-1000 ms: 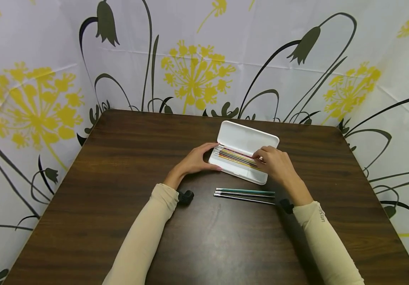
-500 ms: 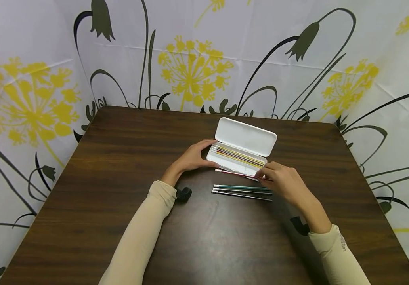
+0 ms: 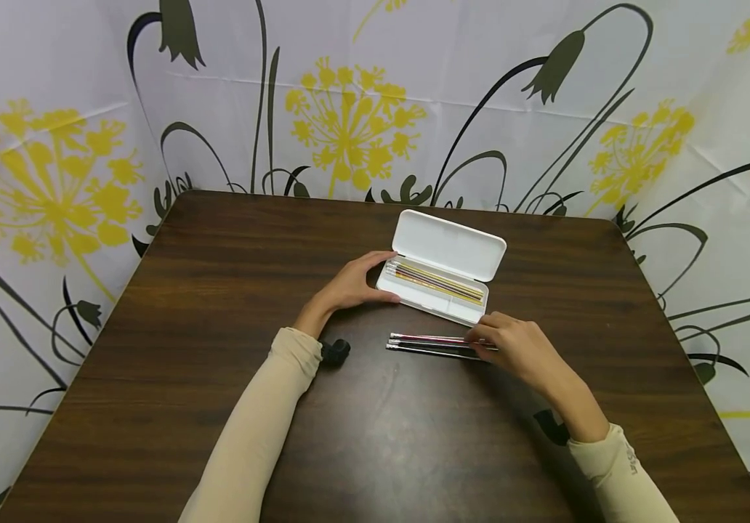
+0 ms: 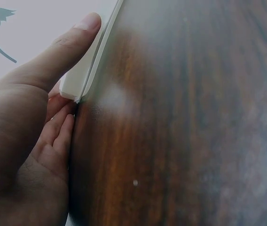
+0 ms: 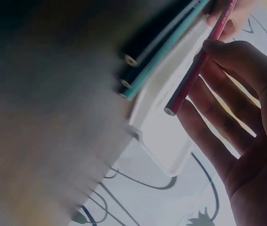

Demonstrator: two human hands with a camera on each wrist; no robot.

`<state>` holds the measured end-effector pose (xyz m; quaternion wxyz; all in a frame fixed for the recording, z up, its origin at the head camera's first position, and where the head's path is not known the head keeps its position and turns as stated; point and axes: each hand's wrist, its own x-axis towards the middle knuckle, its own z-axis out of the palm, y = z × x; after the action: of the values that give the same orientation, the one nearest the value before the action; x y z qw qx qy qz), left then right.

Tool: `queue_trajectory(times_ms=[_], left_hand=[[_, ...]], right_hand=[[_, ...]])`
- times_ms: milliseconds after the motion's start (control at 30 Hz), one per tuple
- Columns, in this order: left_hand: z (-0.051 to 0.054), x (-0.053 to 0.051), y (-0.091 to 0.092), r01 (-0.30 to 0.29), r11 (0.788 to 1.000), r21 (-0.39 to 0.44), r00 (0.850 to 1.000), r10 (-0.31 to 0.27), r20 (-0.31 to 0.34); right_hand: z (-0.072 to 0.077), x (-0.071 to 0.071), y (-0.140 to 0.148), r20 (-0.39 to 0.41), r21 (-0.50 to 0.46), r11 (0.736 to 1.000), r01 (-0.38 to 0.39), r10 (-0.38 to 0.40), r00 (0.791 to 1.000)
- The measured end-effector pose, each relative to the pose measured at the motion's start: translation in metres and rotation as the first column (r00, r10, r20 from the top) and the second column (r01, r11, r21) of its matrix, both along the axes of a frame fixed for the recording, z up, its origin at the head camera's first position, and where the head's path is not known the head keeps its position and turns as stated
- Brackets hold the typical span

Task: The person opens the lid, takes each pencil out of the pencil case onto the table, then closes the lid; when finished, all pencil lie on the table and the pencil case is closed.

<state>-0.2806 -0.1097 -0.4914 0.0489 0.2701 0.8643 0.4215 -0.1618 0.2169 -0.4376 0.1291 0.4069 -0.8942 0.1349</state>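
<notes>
An open white pencil case (image 3: 450, 309) holds several yellow and dark pencils (image 3: 437, 282). The left hand (image 3: 347, 285) grips its left end, thumb at the near edge and fingers behind; the left wrist view shows the thumb along the case (image 4: 77, 84). In front of the case, the right hand (image 3: 520, 349) pinches a red pencil (image 3: 424, 337) between thumb and fingers. That pencil is just above or beside the row of dark pencils (image 3: 427, 352) on the table. The right wrist view shows the red pencil (image 5: 190, 80) apart from a teal pencil (image 5: 152, 66) and dark ones.
The brown wooden table (image 3: 218, 349) lies under everything. Behind it hangs a white cloth (image 3: 466, 43) with yellow and grey-green flowers. The case's lid (image 3: 448, 243) stands raised at the back. A black strap device (image 3: 336, 353) is on the left wrist.
The right hand has taken the red pencil out of the case and moved it toward the person, to the dark pencils. The left hand has stayed on the case.
</notes>
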Motion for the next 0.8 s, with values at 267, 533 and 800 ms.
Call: queue_trajectory(times_ms=[267,533,800], left_hand=[[0.001,0.0,0.0,-0.007,1.0,-0.001,1.0,0.007,0.011],[0.0,0.0,0.001,-0.007,1.0,0.007,1.0,0.007,0.013],[0.0,0.001,0.001,0.001,1.0,0.01,1.0,-0.001,0.013]], right_hand=[[-0.014,0.006,0.003,0.053,-0.009,1.0,-0.019,0.019,0.998],[-0.021,0.005,0.005,0.072,-0.032,0.999,-0.017,0.02,0.997],[-0.024,0.004,0.005,0.091,-0.043,0.999,-0.001,0.005,0.996]])
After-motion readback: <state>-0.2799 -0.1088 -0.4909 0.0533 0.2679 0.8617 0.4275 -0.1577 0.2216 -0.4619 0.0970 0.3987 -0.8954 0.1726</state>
